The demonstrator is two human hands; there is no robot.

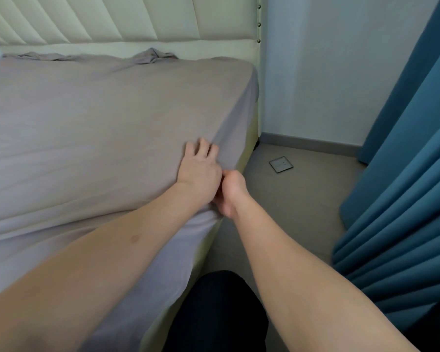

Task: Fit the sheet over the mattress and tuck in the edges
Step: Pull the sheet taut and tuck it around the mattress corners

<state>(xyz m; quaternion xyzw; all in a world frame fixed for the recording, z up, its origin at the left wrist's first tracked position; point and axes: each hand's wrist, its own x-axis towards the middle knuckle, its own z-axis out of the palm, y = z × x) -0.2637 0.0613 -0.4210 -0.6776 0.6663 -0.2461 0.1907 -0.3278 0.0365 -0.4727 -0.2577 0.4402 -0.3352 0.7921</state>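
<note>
A grey-lilac sheet (pixel 92 128) covers the top of the mattress and hangs down its right side. My left hand (pixel 200 171) lies on the sheet at the mattress's right edge, its fingers spread and pressing the fabric. My right hand (pixel 230 193) is just beside it at the side of the mattress, fingers curled round the hanging sheet; the fingertips are hidden behind the hand. Along the headboard the sheet lies bunched in loose folds (pixel 150 57). The cream bed base (pixel 249 138) shows below the sheet's hem.
A cream padded headboard (pixel 112 19) stands at the back. Blue curtains (pixel 404 186) hang on the right, close to the bed. A narrow strip of grey floor (pixel 302 199) with a square floor socket (pixel 280 164) runs between them. My dark-clothed leg (pixel 219 313) is below.
</note>
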